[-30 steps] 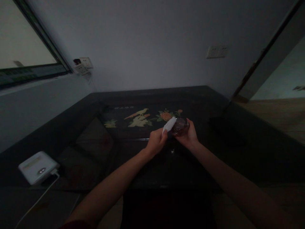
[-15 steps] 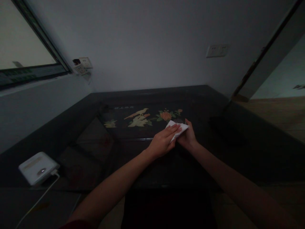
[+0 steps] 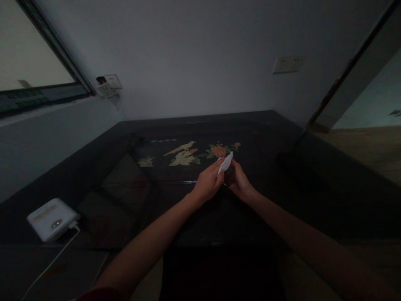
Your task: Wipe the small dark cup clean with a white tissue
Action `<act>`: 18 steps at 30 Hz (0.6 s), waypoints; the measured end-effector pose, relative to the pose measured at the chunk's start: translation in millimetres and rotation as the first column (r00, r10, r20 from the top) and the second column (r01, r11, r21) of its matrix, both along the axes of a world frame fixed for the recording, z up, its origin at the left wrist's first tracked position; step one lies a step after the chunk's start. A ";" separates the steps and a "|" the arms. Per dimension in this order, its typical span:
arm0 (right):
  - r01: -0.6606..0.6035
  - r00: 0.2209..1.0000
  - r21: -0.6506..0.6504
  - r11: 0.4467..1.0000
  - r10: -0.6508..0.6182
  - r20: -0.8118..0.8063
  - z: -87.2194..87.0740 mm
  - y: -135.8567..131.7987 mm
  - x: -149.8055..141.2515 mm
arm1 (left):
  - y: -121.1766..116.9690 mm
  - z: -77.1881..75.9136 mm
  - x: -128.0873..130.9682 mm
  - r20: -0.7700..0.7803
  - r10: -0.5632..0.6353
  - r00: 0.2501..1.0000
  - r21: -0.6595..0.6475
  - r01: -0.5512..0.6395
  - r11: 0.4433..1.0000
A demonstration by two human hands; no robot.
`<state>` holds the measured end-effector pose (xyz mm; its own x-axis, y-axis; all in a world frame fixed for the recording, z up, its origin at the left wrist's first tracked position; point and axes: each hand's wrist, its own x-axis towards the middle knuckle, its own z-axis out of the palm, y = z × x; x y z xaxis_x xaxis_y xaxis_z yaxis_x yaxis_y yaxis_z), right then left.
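My left hand [image 3: 209, 182] is closed on a folded white tissue [image 3: 226, 163], which sticks up between its thumb and fingers. Opposite it, my right hand [image 3: 242, 182] grips a small dark, glinting object [image 3: 229, 176]; it looks glassy, but I cannot make out its kind. The tissue stands right beside this object, and the hands nearly meet over the front part of a dark glossy table [image 3: 200, 213]. Behind them, the tabletop carries an inlaid picture of flowers [image 3: 218, 151] and a bird [image 3: 183, 152].
On the table's left corner sits a white box-shaped device [image 3: 53, 219] with a white cable [image 3: 52, 261] running down. Wall sockets [image 3: 288, 64] are at the back right, and a plugged-in adapter [image 3: 107, 88] is by the window. A dark flat item [image 3: 297, 171] lies at right.
My left hand has drawn back slightly with the tissue, which now stands upright and narrower. The dark object in my right hand has come into view.
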<state>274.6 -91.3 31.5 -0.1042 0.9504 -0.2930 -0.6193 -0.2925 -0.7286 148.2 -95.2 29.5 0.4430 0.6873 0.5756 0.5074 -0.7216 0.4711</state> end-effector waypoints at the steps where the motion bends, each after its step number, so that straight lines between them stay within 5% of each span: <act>1: -0.011 1.000 -0.002 1.000 0.011 0.009 1.2 -1.2 -0.6 | 1.1 0.0 -1.0 0.025 0.014 1.000 -0.026 -0.013 1.000; 11: -0.008 1.000 -0.012 1.000 0.008 -0.002 7.7 2.2 6.3 | 5.0 -4.9 -6.4 0.135 0.169 0.976 -0.189 -0.142 0.972; 18: 0.114 0.988 -0.065 0.991 -0.120 -0.100 6.0 12.7 19.6 | -4.3 -4.7 -2.9 0.092 0.117 0.989 -0.153 -0.102 0.983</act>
